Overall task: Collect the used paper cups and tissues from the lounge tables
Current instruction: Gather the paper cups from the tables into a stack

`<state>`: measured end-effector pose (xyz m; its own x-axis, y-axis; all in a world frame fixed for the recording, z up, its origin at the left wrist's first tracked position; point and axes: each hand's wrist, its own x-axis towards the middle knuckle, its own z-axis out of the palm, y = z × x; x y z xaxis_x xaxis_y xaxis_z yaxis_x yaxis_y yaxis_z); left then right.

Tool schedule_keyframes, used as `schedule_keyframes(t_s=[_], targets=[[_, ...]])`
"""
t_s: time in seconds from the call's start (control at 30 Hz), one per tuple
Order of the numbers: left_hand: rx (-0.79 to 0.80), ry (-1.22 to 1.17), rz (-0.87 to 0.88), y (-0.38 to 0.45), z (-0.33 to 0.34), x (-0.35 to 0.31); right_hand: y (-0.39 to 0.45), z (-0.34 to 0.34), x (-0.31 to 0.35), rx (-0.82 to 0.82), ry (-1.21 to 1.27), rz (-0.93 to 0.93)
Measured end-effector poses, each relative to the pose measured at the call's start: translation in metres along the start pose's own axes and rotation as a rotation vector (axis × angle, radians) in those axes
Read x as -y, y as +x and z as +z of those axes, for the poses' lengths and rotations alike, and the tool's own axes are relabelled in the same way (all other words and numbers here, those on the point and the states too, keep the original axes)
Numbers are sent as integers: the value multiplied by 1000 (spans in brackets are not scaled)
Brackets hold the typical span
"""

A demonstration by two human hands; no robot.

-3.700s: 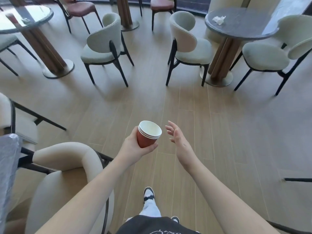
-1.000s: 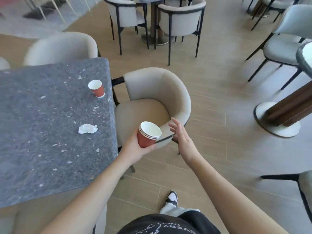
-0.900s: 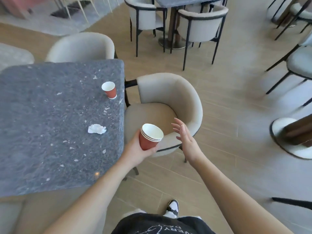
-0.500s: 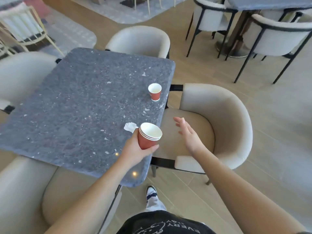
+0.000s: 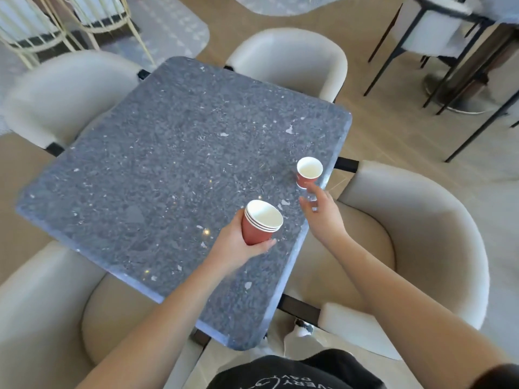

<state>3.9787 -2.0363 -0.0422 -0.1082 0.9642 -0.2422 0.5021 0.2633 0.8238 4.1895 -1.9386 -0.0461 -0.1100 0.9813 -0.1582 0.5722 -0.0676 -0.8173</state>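
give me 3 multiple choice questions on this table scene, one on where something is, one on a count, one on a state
1. Where does the lone cup stand on the table?
A. near its right edge
B. at its centre
C. at its far left corner

2. How many rims show in the stack of cups?
A. one
B. three
C. six

3. What is the right hand doing?
A. gripping the lone cup
B. resting flat on the table
C. reaching, open, just short of the lone cup

Answers:
1 A: the cup sits beside the table edge by the right-side chair.
2 B: three white rims are nested, held by the left hand.
3 C: its fingers are extended beneath the cup, not wrapped round it.
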Motion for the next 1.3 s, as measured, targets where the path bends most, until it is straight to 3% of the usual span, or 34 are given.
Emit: schedule_keyframes(t_s=[0.1, 0.33, 0.73, 0.83, 1.07, 1.3], targets=[[13, -8, -30, 12, 5, -2, 41, -3, -8, -5, -197, -102], [-27, -68, -140, 29, 19, -4, 118, -1, -34, 208, -631, -35], [-84, -89, -150, 49, 24, -6, 133, 5, -51, 234, -878, -24], [-80, -83, -136, 49, 23, -6, 119, 0, -44, 145, -786, -76], [-46, -58, -119, 45, 30, 0, 53, -23, 14, -68, -252, -304], [-65, -41, -66, 36, 30, -2, -15, -29, 42, -37, -49, -280]])
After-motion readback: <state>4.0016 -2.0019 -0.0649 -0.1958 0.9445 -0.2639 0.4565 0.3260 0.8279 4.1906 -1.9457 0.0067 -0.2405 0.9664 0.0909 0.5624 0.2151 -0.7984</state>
